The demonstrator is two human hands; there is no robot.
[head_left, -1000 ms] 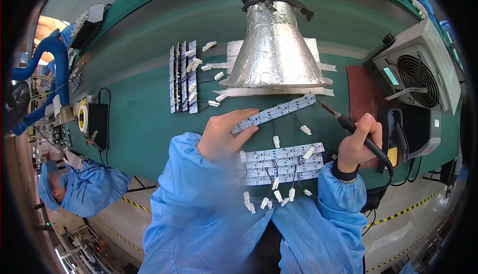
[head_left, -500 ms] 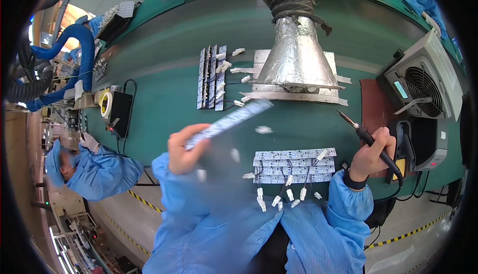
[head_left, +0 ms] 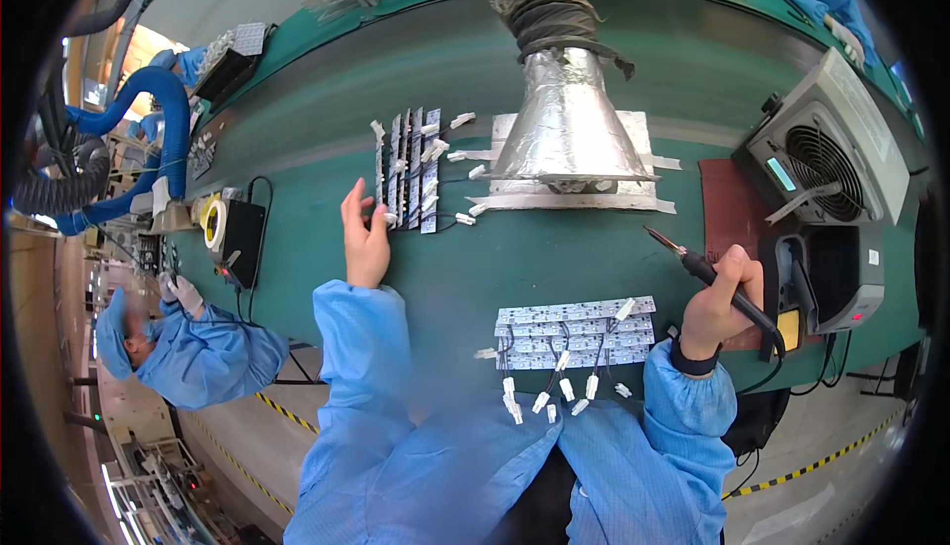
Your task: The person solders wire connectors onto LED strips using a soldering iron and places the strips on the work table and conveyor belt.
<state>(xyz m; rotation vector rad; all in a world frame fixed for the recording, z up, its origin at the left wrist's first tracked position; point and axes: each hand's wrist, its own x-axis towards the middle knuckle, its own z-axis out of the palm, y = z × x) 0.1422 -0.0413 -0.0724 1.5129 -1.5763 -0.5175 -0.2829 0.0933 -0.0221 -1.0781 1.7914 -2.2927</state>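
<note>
My left hand (head_left: 364,233) is open on the green bench, its fingers touching the left edge of a row of narrow white circuit strips (head_left: 406,169) with white wire connectors. My right hand (head_left: 719,297) is closed on a black soldering iron (head_left: 708,273), tip pointing up and left above the bench. Between my arms, near the front edge, lies a second group of white circuit strips (head_left: 574,332) with short leads and white plugs hanging toward me.
A foil-wrapped fume extraction hood (head_left: 569,124) stands taped to the bench behind the strips. A grey fan unit (head_left: 826,154) and a soldering station (head_left: 826,278) sit at right. A black box (head_left: 240,238) and tape roll (head_left: 213,223) lie left. Another worker in blue (head_left: 183,347) stands lower left.
My left hand carried one strip from above the near group over to the far-left row and set it down; the hand is now open. The right hand kept holding the iron.
</note>
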